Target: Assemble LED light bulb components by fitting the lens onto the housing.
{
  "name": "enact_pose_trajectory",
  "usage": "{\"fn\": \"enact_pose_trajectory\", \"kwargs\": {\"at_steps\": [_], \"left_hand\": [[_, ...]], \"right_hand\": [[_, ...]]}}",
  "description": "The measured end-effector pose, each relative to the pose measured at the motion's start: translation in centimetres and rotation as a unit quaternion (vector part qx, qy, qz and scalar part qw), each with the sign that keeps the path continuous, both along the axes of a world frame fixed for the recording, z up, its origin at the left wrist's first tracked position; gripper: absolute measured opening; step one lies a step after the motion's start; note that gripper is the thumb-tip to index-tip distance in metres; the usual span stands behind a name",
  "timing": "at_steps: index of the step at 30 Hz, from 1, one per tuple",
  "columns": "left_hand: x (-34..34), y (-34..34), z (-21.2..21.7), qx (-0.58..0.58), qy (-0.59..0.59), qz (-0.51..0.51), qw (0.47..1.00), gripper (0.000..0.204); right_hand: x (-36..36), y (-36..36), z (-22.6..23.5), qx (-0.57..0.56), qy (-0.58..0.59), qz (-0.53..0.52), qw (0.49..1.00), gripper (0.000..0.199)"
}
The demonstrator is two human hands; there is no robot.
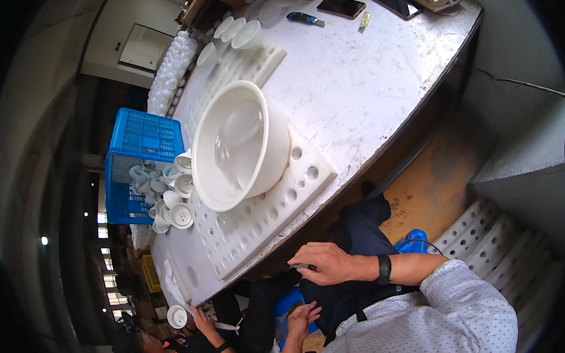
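My right hand (327,263), with a black band at its wrist, is held over my lap beside the table's near edge. Its fingers are closed around a small dark object (304,266), whose kind I cannot make out. Lower down, my left hand (301,319) is palm up with its fingers apart and nothing in it. On the table, a large white round tub (276,153) sits on a white board with rows of holes (254,227). Inside the tub are clear, rounded plastic pieces (242,124).
A blue crate (143,133) spills white lamp-holder-like parts (181,215) left of the tub. At lower left, a co-worker's hand (206,325) is near a white round part (177,317). Phones (341,7), a blue cutter (305,19) and white cups (246,35) lie farther back. Perforated boards (480,237) stand at right.
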State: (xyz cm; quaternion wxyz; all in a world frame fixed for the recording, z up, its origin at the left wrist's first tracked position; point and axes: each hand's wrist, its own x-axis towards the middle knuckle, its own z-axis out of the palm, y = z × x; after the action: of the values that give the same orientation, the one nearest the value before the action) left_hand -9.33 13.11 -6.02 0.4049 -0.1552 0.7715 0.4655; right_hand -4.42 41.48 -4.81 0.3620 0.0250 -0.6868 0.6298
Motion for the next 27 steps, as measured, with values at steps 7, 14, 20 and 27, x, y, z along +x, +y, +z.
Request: {"fn": "enact_pose_trajectory", "kwargs": {"at_steps": [7,14,20,27], "left_hand": [[-1.4,2.4,0.6,-0.042,0.018,-0.043,0.998,0.016],[-3.7,4.2,1.0,-0.091,0.004,-0.054,0.994,0.016],[-5.3,5.9,-0.3,-0.107,-0.036,-0.063,0.992,0.015],[-6.4,7.4,-1.1,-0.13,-0.064,-0.122,0.982,0.016]], "right_hand": [[-1.0,0.9,-6.6,0.124,-0.189,0.075,0.971,0.029],[-1.2,3.8,-13.0,0.243,-0.401,0.262,0.843,0.042],[-0.4,6.9,-16.2,0.191,-0.399,0.246,0.862,0.045],[0.2,7.4,-19.7,0.134,-0.339,0.228,0.903,0.048]]}}
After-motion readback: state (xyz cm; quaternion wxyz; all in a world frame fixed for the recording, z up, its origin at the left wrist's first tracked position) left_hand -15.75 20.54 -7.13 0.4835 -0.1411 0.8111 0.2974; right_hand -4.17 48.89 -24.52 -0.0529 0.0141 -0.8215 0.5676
